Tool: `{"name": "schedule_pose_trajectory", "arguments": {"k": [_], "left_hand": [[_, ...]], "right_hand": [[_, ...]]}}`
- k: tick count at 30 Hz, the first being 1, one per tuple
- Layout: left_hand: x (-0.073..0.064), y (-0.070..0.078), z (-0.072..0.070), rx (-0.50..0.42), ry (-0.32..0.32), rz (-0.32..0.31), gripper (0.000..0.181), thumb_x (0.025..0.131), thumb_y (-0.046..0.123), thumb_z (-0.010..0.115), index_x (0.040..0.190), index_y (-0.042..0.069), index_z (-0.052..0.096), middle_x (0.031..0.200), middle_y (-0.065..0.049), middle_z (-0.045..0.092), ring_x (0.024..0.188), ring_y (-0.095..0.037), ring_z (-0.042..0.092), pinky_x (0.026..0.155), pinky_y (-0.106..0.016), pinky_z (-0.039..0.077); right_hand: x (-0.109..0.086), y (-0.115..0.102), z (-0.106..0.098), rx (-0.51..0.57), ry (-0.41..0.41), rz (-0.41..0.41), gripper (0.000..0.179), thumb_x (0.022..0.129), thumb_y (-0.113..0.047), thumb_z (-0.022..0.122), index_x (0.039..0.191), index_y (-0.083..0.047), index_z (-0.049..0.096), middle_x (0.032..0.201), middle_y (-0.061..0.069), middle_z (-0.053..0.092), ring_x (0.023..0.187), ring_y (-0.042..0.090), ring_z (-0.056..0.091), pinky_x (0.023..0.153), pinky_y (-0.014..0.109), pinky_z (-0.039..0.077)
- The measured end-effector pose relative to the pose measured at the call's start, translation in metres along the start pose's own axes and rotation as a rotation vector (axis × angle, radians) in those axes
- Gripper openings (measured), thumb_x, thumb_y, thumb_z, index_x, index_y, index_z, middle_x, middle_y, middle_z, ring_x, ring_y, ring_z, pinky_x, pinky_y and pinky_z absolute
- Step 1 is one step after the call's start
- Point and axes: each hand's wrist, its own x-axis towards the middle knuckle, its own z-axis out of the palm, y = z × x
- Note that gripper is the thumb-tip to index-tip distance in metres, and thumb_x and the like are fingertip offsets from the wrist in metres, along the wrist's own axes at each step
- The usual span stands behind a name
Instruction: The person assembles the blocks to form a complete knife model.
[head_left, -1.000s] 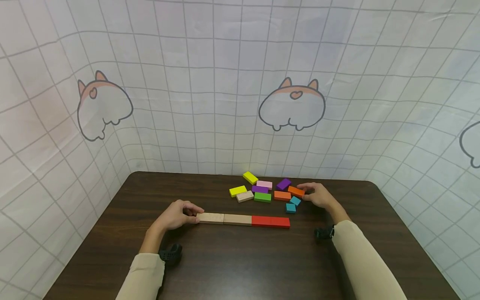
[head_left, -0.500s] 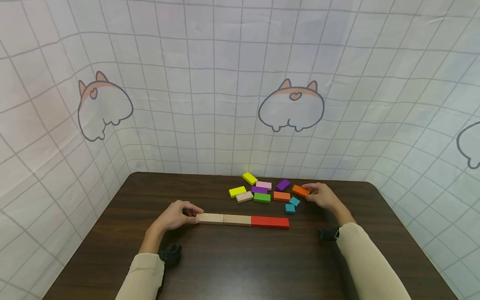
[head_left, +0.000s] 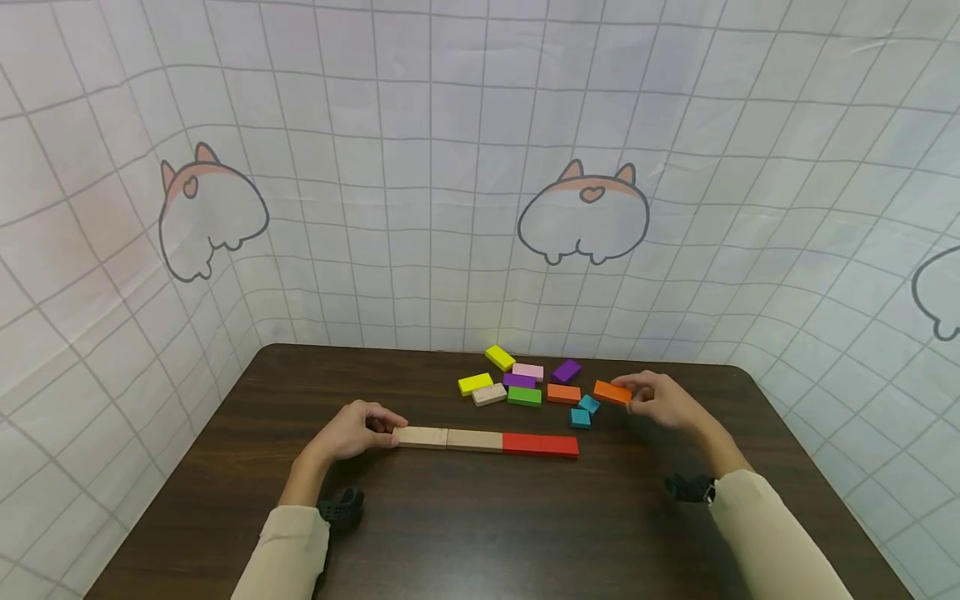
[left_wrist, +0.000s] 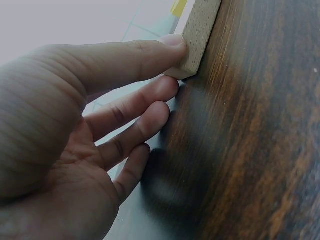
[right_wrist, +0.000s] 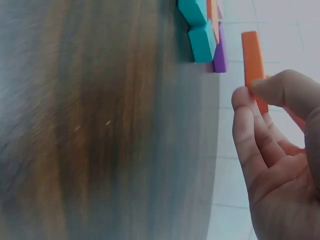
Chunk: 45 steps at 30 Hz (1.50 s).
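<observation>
Across the dark table lies a straight row of flat blocks: a plain wooden block (head_left: 422, 437) at the left end, a second wooden block (head_left: 475, 441), then red blocks (head_left: 540, 445). My left hand (head_left: 352, 429) pinches the row's left end; in the left wrist view its thumb (left_wrist: 172, 41) presses the side of that wooden block. At the right of the loose blocks, my right hand (head_left: 667, 402) holds an orange block (head_left: 612, 392) by its right end. The right wrist view shows the orange block between thumb and fingers, raised off the table and apart from the others.
Behind the row lie loose blocks: yellow (head_left: 476, 384), pink (head_left: 528, 372), purple (head_left: 566, 371), green (head_left: 524, 397), wooden (head_left: 490, 394), another orange (head_left: 564, 393) and two small blue ones (head_left: 581, 418). A white gridded cloth (head_left: 450, 283) stands behind the table (head_left: 480, 525).
My right hand has drawn the orange block rightward and slightly toward me, away from the purple block and the other orange one. The left hand and the row have stayed in place.
</observation>
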Motion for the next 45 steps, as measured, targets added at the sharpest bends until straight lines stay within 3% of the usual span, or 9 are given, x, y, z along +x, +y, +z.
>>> {"name": "schedule_pose_trajectory", "arguments": {"k": [6,13,19,31,45], "left_hand": [[0.000,0.001,-0.001,0.010,0.002,0.000,0.023,0.088,0.017,0.082,0.111,0.016,0.080,0.098,-0.001,0.072,0.083,-0.016,0.058,0.075,-0.031,0.048],[-0.001,0.002,0.000,0.003,-0.003,0.008,0.024,0.088,0.017,0.081,0.112,0.013,0.080,0.100,-0.004,0.073,0.084,-0.017,0.058,0.075,-0.032,0.049],[-0.001,0.003,0.000,0.002,-0.006,0.008,0.024,0.088,0.017,0.081,0.112,0.014,0.079,0.101,-0.003,0.073,0.084,-0.017,0.059,0.075,-0.034,0.049],[-0.001,0.003,0.001,0.014,-0.003,-0.004,0.023,0.088,0.016,0.081,0.111,0.015,0.080,0.100,-0.001,0.073,0.084,-0.017,0.058,0.076,-0.034,0.049],[-0.002,0.003,0.001,0.019,-0.008,0.004,0.024,0.088,0.017,0.081,0.112,0.014,0.080,0.102,-0.003,0.073,0.086,-0.017,0.059,0.076,-0.032,0.049]], "right_hand": [[-0.017,0.005,0.003,0.028,-0.101,-0.045,0.043,0.091,0.000,0.069,0.133,-0.004,0.065,0.113,0.017,0.057,0.068,0.012,0.046,0.060,0.026,0.039],[-0.029,0.009,0.010,0.068,-0.228,-0.113,0.037,0.094,0.000,0.067,0.132,-0.002,0.065,0.113,0.018,0.058,0.064,0.009,0.051,0.063,0.024,0.043],[-0.031,0.008,0.015,0.055,-0.284,-0.115,0.035,0.096,-0.002,0.066,0.131,-0.004,0.066,0.117,0.018,0.055,0.063,0.008,0.050,0.063,0.022,0.043],[-0.029,0.004,0.022,0.016,-0.290,-0.134,0.035,0.096,-0.008,0.070,0.131,-0.009,0.069,0.120,0.014,0.062,0.071,0.013,0.050,0.065,0.024,0.043],[-0.027,0.003,0.029,0.017,-0.298,-0.179,0.035,0.096,-0.009,0.070,0.130,-0.010,0.070,0.114,0.012,0.063,0.069,0.011,0.051,0.063,0.024,0.043]]}}
